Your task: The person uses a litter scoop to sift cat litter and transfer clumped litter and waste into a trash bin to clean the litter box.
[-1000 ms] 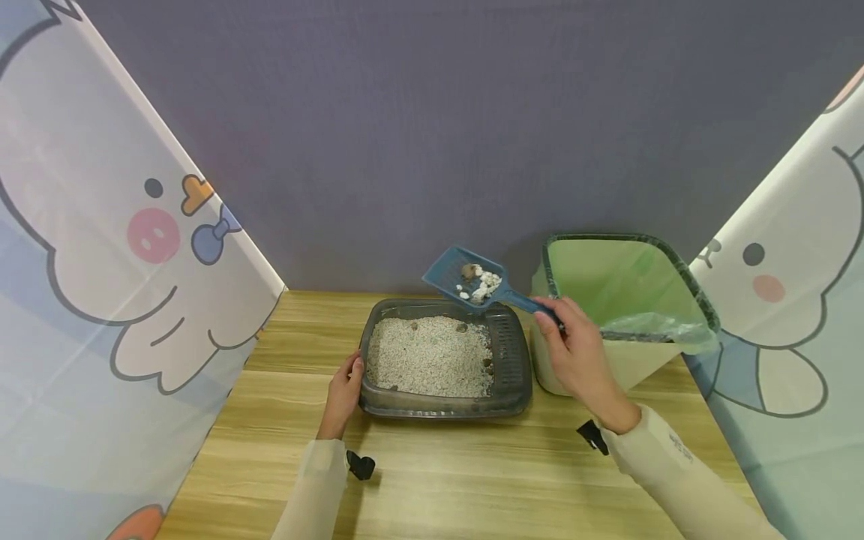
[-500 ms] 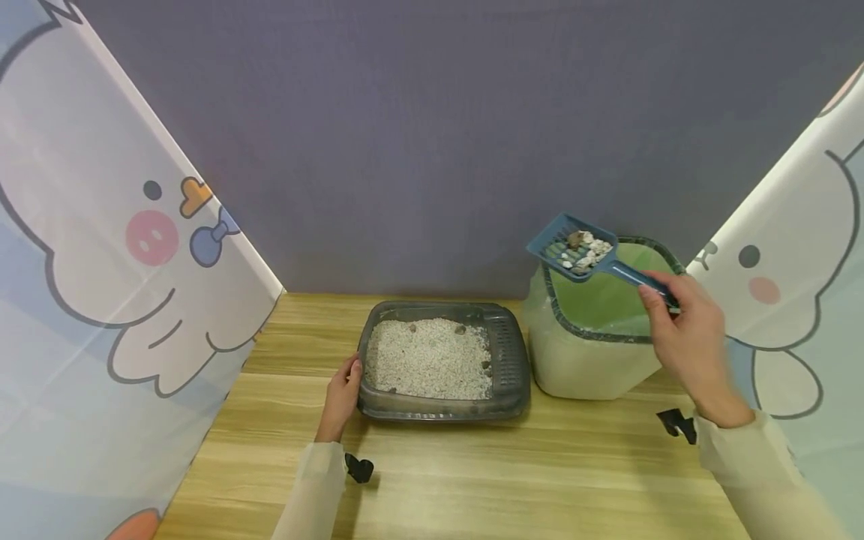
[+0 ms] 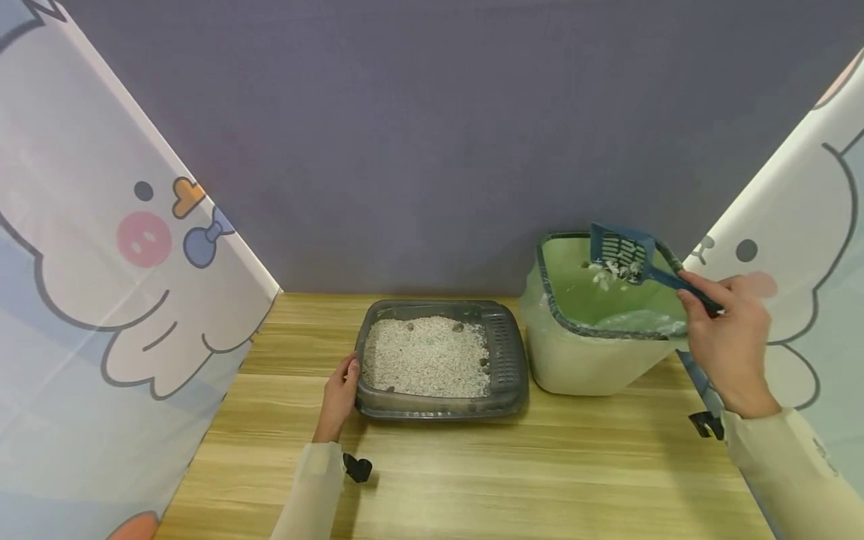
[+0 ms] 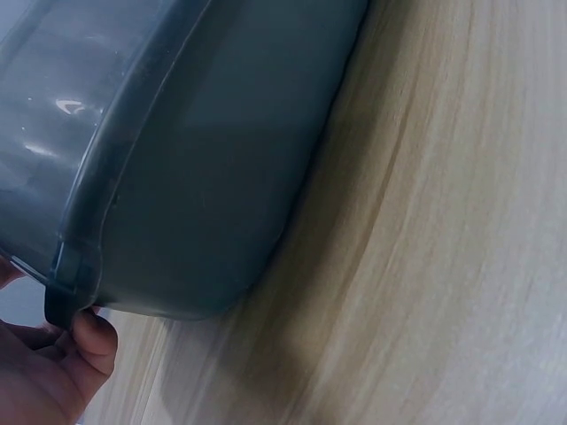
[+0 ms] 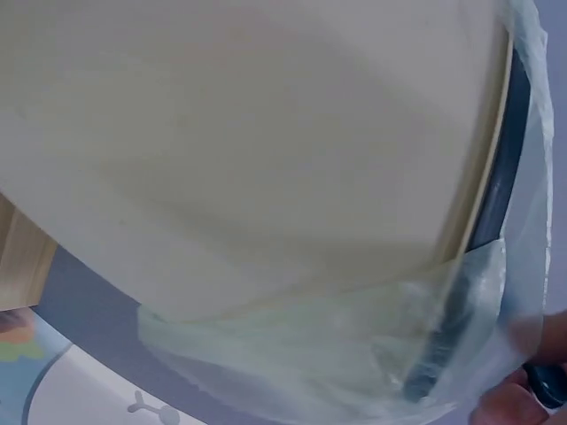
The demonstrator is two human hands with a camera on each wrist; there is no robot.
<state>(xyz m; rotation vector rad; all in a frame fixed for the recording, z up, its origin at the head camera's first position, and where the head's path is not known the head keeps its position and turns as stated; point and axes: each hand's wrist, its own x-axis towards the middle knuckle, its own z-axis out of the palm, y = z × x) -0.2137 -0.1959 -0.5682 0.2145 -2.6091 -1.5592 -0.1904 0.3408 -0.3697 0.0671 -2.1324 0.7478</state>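
My right hand (image 3: pixel 732 337) grips the handle of a blue slotted litter scoop (image 3: pixel 617 247) over the mouth of a bin (image 3: pixel 574 367). The scoop is tilted, and white clumps (image 3: pixel 603 279) are dropping off its lower edge into the bin. A light green bag lines the bin, its edge folded over the dark rim. To the left stands a dark grey litter box (image 3: pixel 442 409) with pale litter (image 3: pixel 428 356) and several brown lumps. My left hand (image 3: pixel 340 390) holds its left rim; the left wrist view has fingers and thumb pinching the rim's lip (image 4: pixel 71 288).
Both containers stand on a wood-grain table (image 3: pixel 432 480), the bin just right of the litter box. A grey wall (image 3: pixel 405 150) rises behind them. Printed cartoon panels (image 3: pixel 74 247) flank the table on both sides.
My right hand has carried the loaded scoop rightward from above the litter box to over the bin and tipped it, so clumps spill. My left hand stays at the box's rim.
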